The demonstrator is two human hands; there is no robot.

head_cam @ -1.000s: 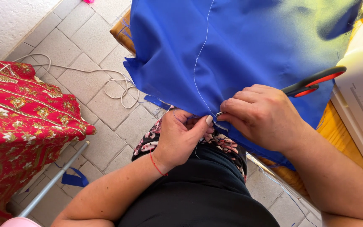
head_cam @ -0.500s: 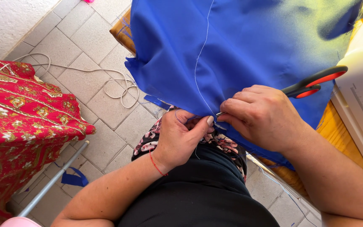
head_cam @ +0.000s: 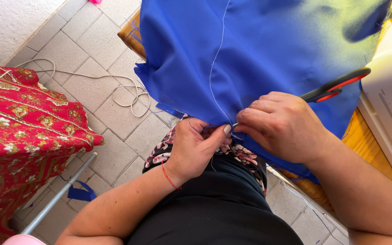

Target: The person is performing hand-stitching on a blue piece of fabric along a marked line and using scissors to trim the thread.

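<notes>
A large blue cloth point(head_cam: 250, 50) with a white stitched seam hangs over the table edge toward my lap. My left hand point(head_cam: 196, 147) pinches its lower edge between thumb and fingers. My right hand point(head_cam: 284, 124) is closed around a small metal tool whose tip pokes out at the seam, right beside my left thumb. Black-and-red scissors point(head_cam: 336, 86) lie on the cloth just behind my right hand.
A white sewing machine point(head_cam: 389, 104) stands at the right on a wooden table point(head_cam: 359, 140). At left is furniture draped in red patterned fabric point(head_cam: 19, 136). A white cord point(head_cam: 114, 86) curls on the tiled floor, with a grey metal bar point(head_cam: 55, 199) nearby.
Both hands stay at the seam with only slight finger shifts. The scissors have not moved.
</notes>
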